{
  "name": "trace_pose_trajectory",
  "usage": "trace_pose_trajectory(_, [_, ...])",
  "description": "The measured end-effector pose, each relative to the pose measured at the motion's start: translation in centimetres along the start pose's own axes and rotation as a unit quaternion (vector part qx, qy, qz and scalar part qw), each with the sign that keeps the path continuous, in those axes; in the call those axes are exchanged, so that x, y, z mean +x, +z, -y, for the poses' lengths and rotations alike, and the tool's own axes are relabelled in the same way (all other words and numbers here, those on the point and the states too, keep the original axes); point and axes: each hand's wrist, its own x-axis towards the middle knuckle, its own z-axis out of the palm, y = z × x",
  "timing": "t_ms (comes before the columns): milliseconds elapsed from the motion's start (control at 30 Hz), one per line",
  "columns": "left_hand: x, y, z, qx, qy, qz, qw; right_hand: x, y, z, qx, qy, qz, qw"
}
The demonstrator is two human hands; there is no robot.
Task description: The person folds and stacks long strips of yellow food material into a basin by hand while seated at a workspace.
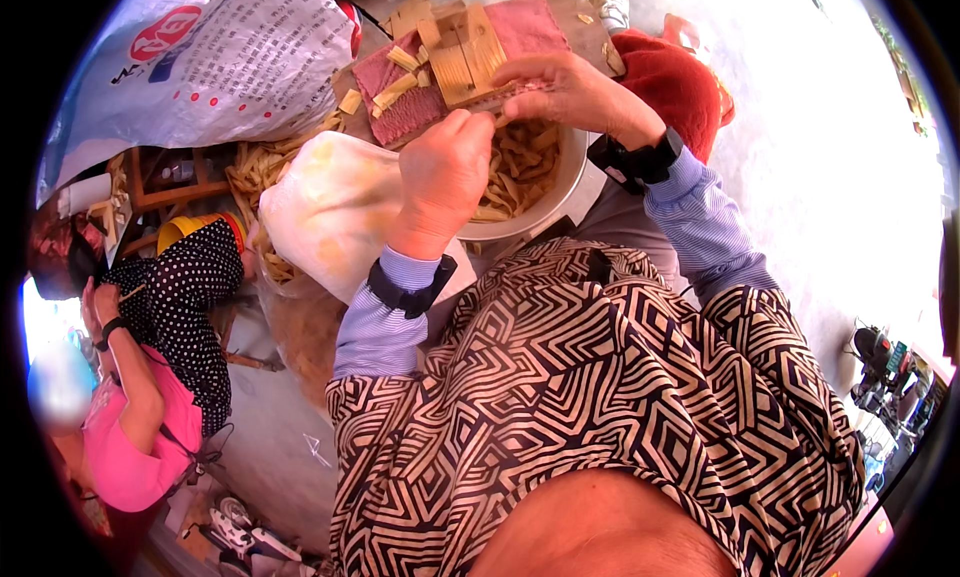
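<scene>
My left hand point(446, 179) is raised in front of me with its fingers curled, their tips near my other hand; whether something small sits in them I cannot tell. Opposite it, my right hand point(562, 93) has thumb and fingers bent apart around a thin strip that is hard to make out. Beneath both hands is a round basin point(581, 172) holding pale yellowish strips point(525, 168). Beyond them a wooden block point(465, 52) rests on a board point(592, 48) with pink cloths point(529, 23) and short cut pieces point(395, 92). A white cloth point(337, 202) lies left of the basin.
More strips point(262, 164) are heaped at the left beside a large printed sack point(247, 52). A person in a pink top point(142, 457) sits at the far left, near a yellow container point(184, 228). Red cloth point(667, 82) lies right of the board. Parked two-wheelers stand at the right rim.
</scene>
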Motion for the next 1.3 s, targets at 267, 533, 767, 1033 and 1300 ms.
trace_pose_trajectory(267, [0.8, -0.8, 1.4, -0.201, -0.094, 0.032, 0.975, 0.6, -1.1, -0.1, 0.166, 0.095, 0.091, 0.977])
trace_pose_trajectory(533, [4.1, 1.0, 6.4, -0.395, -0.252, 0.056, 0.882, 3.3, -0.7, -1.1, 0.058, -0.016, -0.069, 0.996])
trace_pose_trajectory(767, [4.5, 3.4, 6.9, -0.329, -0.277, 0.053, 0.901, 3.3, 0.4, -3.8, -0.096, -0.022, -0.127, 0.987])
trace_pose_trajectory(1033, [2.1, 3.8, 7.3, -0.296, -0.299, 0.055, 0.905, 0.0, 1.3, -2.3, 0.003, -0.042, -0.127, 0.991])
trace_pose_trajectory(1300, [0.2, 2.2, -0.9, -0.605, -0.379, 0.128, 0.689, -1.3, 4.4, -0.4, -0.214, -0.034, -0.191, 0.958])
